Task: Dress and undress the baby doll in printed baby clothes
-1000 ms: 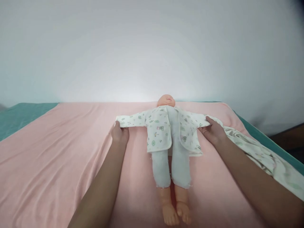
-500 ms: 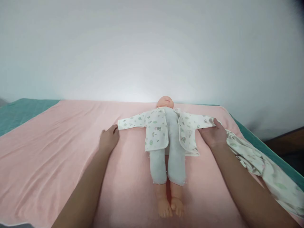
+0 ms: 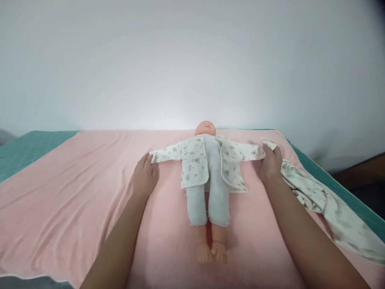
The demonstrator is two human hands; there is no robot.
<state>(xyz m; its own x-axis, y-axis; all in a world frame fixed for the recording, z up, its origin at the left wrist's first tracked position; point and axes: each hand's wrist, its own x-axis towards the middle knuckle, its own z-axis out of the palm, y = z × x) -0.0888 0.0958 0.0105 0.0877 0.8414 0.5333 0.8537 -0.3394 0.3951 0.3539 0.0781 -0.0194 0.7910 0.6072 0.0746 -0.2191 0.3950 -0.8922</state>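
A baby doll (image 3: 206,127) lies on its back, feet toward me, its body and legs pale grey cloth. It wears a white printed baby jacket (image 3: 195,166), which hangs apart at the front with both sleeves stretched sideways. At the cuff on the left, my left hand (image 3: 144,176) has its fingertips closed on the sleeve's end. My right hand (image 3: 271,163) is closed around the cuff on the other side, and a bit of white cloth sticks up above its fingers. Whatever is inside the sleeves is hidden.
Under the doll a pink blanket (image 3: 75,192) covers a green bedspread (image 3: 33,148). A crumpled white printed cloth (image 3: 339,218) lies along the right side. Behind the bed stands a pale wall (image 3: 180,64). Brown furniture (image 3: 361,170) shows at the right edge.
My right hand has turned from palm-up under the sleeve to back-of-hand showing, fingers closed on the cuff. My left thumb now shows beside the left cuff. The view has shifted slightly.
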